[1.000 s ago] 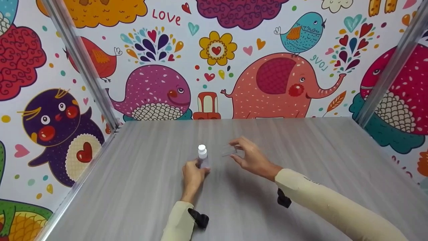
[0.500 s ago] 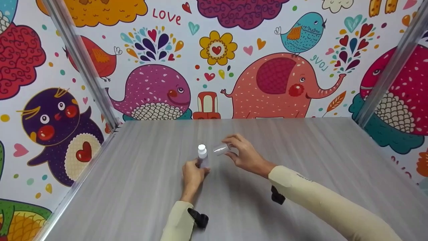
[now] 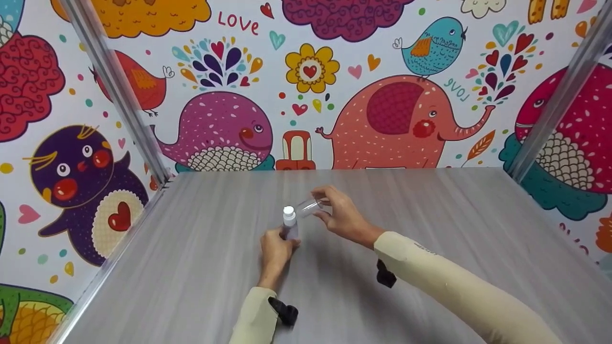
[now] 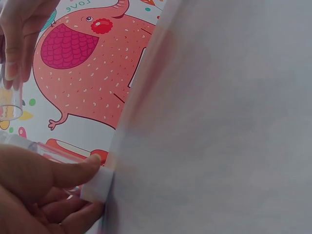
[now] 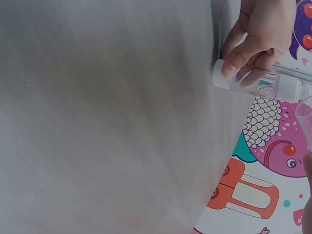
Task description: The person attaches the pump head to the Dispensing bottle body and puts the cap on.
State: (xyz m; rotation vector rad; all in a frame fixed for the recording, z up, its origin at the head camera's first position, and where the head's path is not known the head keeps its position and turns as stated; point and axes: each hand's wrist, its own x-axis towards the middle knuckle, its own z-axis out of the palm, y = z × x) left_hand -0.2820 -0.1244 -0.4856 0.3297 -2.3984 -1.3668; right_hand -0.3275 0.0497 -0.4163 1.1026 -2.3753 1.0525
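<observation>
A slim clear bottle with a white pump top (image 3: 289,216) stands upright on the table. My left hand (image 3: 276,249) grips it low down, thumb and fingers round its lower part. In the left wrist view its white base (image 4: 97,185) shows under my thumb at the tabletop. My right hand (image 3: 343,214) pinches a clear, hollow cap (image 3: 310,208) between thumb and fingers. Tilted, the cap has its open end facing the pump top, just to its right. The right wrist view shows the rim of the cap (image 5: 305,108) close by the bottle's white collar (image 5: 288,88).
The grey wood-grain table (image 3: 201,267) runs back to a wall (image 3: 306,110) printed with cartoon animals. Metal posts (image 3: 119,81) rise at the back left and back right corners. A black wrist strap piece (image 3: 286,311) hangs at the left sleeve.
My right hand has moved left and slightly upward, bringing the clear cap from well right of the bottle to beside its pump top. The left hand and the bottle have stayed put.
</observation>
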